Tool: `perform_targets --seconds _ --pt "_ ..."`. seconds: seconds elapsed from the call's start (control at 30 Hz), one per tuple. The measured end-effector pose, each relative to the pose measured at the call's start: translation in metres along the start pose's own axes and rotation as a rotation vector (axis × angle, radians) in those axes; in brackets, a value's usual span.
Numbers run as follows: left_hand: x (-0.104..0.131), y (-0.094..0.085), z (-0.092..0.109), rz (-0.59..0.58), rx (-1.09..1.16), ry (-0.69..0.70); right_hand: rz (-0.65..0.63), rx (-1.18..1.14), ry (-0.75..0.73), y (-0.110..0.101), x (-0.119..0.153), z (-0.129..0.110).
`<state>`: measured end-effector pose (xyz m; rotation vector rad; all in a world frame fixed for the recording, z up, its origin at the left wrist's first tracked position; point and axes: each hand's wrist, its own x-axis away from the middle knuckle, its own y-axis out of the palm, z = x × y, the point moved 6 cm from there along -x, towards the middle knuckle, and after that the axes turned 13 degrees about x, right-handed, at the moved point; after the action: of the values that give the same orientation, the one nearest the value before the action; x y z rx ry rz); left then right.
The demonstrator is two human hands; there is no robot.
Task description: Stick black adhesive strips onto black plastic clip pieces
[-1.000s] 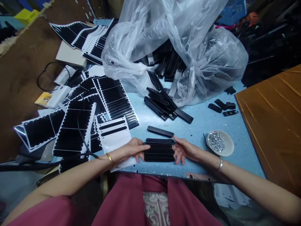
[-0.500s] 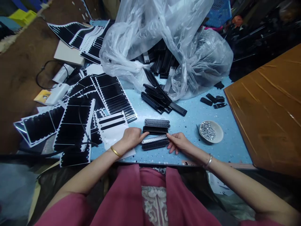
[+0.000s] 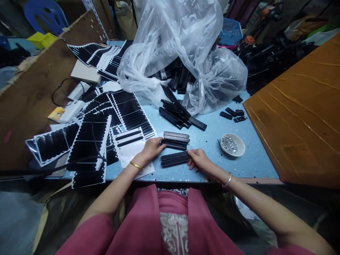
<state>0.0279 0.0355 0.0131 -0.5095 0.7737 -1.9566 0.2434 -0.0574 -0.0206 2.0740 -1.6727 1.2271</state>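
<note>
In the head view my left hand (image 3: pixel 152 148) pinches the left end of a dark slotted handle piece (image 3: pixel 174 144) between thumb and fingers. Just behind that piece, touching or nearly touching it, lies a patterned handle (image 3: pixel 176 136) that shines grey in the light. Closer to me, two black perforated handles (image 3: pixel 174 159) lie side by side. My right hand (image 3: pixel 198 159) has its thumb and forefinger closed on the right end of the farther one; its other fingers curl beside the pair.
A white bowl of small metal parts (image 3: pixel 232 145) stands at right, by a brown box (image 3: pixel 294 134). Sheets of black stickers (image 3: pixel 89 141) cover the left side. Behind are a pile of black handles (image 3: pixel 177 113), a clear plastic bag (image 3: pixel 183 32) and small black pieces (image 3: pixel 233 114).
My left hand has moved away from me, from the nearer pair to the farther slotted piece. My right hand stays at the nearer pair. The camera view has shifted somewhat.
</note>
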Motion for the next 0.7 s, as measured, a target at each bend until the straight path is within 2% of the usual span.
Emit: perform_targets --seconds 0.1,0.23,0.3,0.37,0.47,0.53,0.6,0.7 --pt "-0.007 0.000 0.000 -0.020 0.035 -0.012 0.001 -0.009 -0.012 0.000 -0.001 0.002" --pt "-0.018 0.008 0.005 -0.140 0.056 -0.015 -0.011 -0.021 -0.029 -0.001 -0.002 0.002" --pt "-0.019 0.006 0.007 -0.138 0.076 -0.041 -0.017 -0.037 -0.043 -0.002 -0.001 0.002" --pt "-0.010 -0.003 0.007 -0.073 0.109 -0.078 -0.020 -0.078 -0.071 -0.004 0.002 0.005" --pt "0.023 -0.011 0.003 -0.028 0.238 -0.159 0.028 -0.139 -0.176 -0.013 0.007 0.013" --pt "0.052 -0.005 -0.002 -0.080 0.328 -0.221 0.124 -0.117 -0.252 -0.026 0.007 0.018" --pt "0.074 0.005 -0.005 -0.093 0.329 -0.243 0.294 -0.024 -0.304 -0.044 0.001 0.019" --pt "0.080 0.019 -0.005 0.003 0.312 -0.241 0.597 0.180 -0.402 -0.070 -0.011 0.001"
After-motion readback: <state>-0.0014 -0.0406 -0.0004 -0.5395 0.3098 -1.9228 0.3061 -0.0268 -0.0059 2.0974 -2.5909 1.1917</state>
